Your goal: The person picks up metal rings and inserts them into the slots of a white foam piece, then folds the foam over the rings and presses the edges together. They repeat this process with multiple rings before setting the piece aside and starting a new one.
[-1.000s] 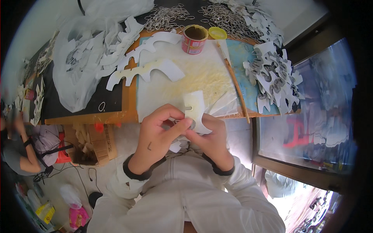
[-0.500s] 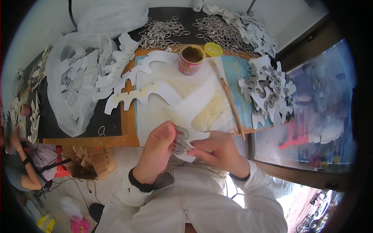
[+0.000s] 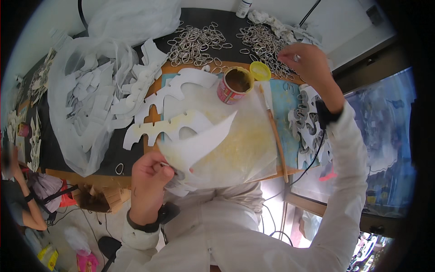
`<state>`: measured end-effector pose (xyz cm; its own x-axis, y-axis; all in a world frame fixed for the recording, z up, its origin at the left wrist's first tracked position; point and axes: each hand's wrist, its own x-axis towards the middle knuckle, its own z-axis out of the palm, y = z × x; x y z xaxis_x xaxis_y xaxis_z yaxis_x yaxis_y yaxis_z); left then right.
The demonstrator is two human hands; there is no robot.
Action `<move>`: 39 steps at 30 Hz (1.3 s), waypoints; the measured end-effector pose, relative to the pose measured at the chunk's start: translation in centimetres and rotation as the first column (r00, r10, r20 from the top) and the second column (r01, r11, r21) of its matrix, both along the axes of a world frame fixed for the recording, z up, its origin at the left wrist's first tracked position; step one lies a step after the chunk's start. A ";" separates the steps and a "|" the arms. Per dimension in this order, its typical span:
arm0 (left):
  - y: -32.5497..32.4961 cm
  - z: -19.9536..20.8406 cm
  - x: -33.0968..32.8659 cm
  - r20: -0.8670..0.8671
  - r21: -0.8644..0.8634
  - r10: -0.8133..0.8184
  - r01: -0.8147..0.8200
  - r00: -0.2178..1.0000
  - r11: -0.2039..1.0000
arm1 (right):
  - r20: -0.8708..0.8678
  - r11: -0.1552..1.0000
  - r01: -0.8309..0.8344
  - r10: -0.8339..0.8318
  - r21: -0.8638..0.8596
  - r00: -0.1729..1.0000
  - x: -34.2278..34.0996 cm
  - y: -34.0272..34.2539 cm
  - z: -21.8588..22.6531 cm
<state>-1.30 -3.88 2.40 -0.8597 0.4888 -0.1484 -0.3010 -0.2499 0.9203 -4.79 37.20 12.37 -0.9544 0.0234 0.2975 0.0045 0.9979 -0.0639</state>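
Observation:
My left hand [image 3: 149,183] is closed on a white scalloped cut-out piece [image 3: 201,143], gripped at its lower end, where grey loops partly show under my fingers. The piece's pointed end rises to the right above the paper-covered work surface. Over at the far right, my right hand [image 3: 308,63] is at a pile of oval metal rings [image 3: 265,45], its fingers drawn together. A small shiny bit shows by its fingers, but what it holds is too small to tell. Two more white scalloped pieces [image 3: 170,127] lie flat on the work surface, left of centre.
An open pot of brown paste [image 3: 235,86] stands beside a yellow lid [image 3: 260,71]. A long brush [image 3: 276,136] lies to the right, near finished-looking pieces with grey loops [image 3: 312,122]. Another ring pile [image 3: 199,43] and a plastic bag of white pieces [image 3: 90,90] sit left. Someone's arm [image 3: 31,204] shows far left.
My right hand has let go of the white piece and moved up and right to the ring pile. My left hand has shifted left, still holding the piece, whose pointed end now tilts up.

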 end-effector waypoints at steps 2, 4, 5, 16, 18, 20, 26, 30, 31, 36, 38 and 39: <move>-0.2 -0.2 0.0 -0.013 -0.034 -0.009 0.009 1.000 0.999 | 0.010 0.998 -0.057 0.056 0.031 0.998 -2.9 4.1 -3.3; -0.3 0.7 0.1 0.075 -0.117 0.047 -0.038 0.996 0.992 | 0.015 0.977 0.005 -0.008 0.212 1.000 -5.2 6.3 -6.2; -0.4 0.9 -0.1 0.074 -0.118 0.051 -0.042 0.996 0.992 | 0.015 0.977 0.002 -0.005 0.211 1.000 -5.7 6.9 -7.1; 0.2 3.7 -1.9 -0.002 -0.211 -0.079 0.077 0.997 0.975 | 0.155 0.951 -0.225 0.195 0.210 0.968 -7.9 7.3 -8.6; 0.6 3.4 -1.5 -0.044 -0.215 -0.092 0.081 0.995 0.973 | 0.089 0.948 -0.256 0.243 0.188 0.966 -7.4 6.0 -8.8; 0.6 3.6 -1.0 -0.088 -0.304 -0.177 0.143 0.980 0.942 | 0.012 0.948 -0.262 0.264 0.180 0.964 -7.4 6.3 -9.0; 1.2 4.4 1.5 -0.112 -0.276 -0.128 0.093 0.986 0.957 | -0.013 0.981 -0.131 0.134 0.142 0.991 -7.1 7.9 -10.0; 1.5 3.4 1.8 -0.153 -0.265 -0.256 0.210 0.954 0.941 | -0.079 0.996 -0.068 0.073 0.056 0.994 -3.7 5.5 -5.9; 1.8 3.2 1.7 -0.179 -0.288 -0.307 0.248 0.935 0.925 | -0.081 0.998 -0.031 0.035 0.053 0.996 -2.2 4.8 -4.9; 3.4 3.4 2.9 -0.176 -0.348 -0.476 0.398 0.862 0.849 | -0.206 0.919 -0.092 0.012 -0.384 0.978 5.0 -2.4 -0.7; 3.9 2.9 3.3 -0.298 -0.484 -0.490 0.313 0.819 0.817 | -0.144 0.821 -0.087 0.006 -0.564 0.990 8.1 -6.5 -0.1; 4.1 2.9 3.3 -0.293 -0.486 -0.494 0.318 0.819 0.814 | -0.140 0.819 -0.082 0.002 -0.567 0.990 9.8 -8.2 0.2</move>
